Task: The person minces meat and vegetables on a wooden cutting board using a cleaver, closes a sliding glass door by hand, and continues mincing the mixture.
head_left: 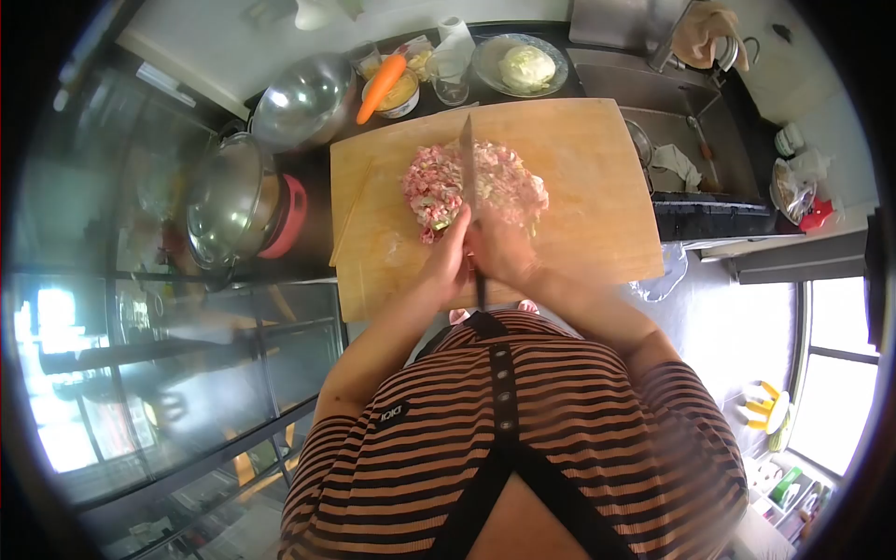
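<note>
A knife (pixel 469 163) points away from me over a heap of chopped pinkish meat (pixel 434 182) on a wooden cutting board (pixel 593 187). My right hand (pixel 502 250) is closed around the knife's handle, whose dark end shows below the hand. Beside it, my left hand (pixel 450 250) is against the knife near the handle, its fingers pressed together and partly hidden. Greenish bits show in the meat near my left fingertips. Two thin chopsticks (pixel 353 213) lie along the board's left side.
Behind the board stand a metal bowl (pixel 303 103), a carrot (pixel 381 89) across a small bowl (pixel 401 101), a glass (pixel 451 86) and a plate with cabbage (pixel 527 69). A lidded pot (pixel 231 201) is at left, a sink (pixel 728 121) at right.
</note>
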{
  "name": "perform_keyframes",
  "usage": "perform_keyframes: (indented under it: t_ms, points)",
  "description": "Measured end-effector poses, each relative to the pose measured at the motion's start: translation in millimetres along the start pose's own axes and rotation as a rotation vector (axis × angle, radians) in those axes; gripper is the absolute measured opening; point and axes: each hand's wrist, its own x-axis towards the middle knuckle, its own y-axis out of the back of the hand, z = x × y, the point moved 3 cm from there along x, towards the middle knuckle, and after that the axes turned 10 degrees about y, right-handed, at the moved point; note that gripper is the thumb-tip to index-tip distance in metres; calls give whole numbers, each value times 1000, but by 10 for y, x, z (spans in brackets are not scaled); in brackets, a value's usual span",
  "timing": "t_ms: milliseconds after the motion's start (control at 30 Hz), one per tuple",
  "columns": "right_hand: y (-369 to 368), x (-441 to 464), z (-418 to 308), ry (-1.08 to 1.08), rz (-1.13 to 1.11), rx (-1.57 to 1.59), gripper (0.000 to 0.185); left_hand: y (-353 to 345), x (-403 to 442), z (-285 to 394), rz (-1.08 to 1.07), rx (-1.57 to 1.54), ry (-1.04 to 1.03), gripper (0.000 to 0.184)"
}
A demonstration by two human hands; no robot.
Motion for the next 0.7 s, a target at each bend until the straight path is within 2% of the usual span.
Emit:
perform_keyframes:
  t_ms: [33,133,167,200,267,333,400,500,533,567,633,700]
  points:
    - [-57,-127,-80,69,81,53,27,-89,63,-16,94,-29,-49,47]
    - [69,-281,33,378,103,206,29,295,169,-74,279,248,-16,46]
    - [106,-302,247,202,99,144,27,383,155,-56,339,313,-41,47]
    - [123,-336,528,24,89,87,25,365,55,11,310,318,-71,51]
    - [74,-410,1085,342,-141,-1382,22,297,-131,212,333,472,-208,52]
    - [511,-488,1427,-182,352,-206,23,155,-333,442,343,614,-374,53]
    - [721,-455,1686,-50,525,-354,26,-21,-480,659,336,747,-567,54]
    - [773,-337,1847,-110,619,-492,27,65,-288,670,389,877,-841,55]
    - [735,-329,1918,-113,563,-523,29,97,-192,586,460,965,-837,57]
    - [721,-331,1932,-105,571,-550,30,271,73,457,575,1082,-624,60]
    - [682,-355,1868,-86,580,-599,31,597,562,258,768,1633,-502,63]
    - [695,-346,1870,-75,572,-598,32,426,447,447,659,1563,-382,62]
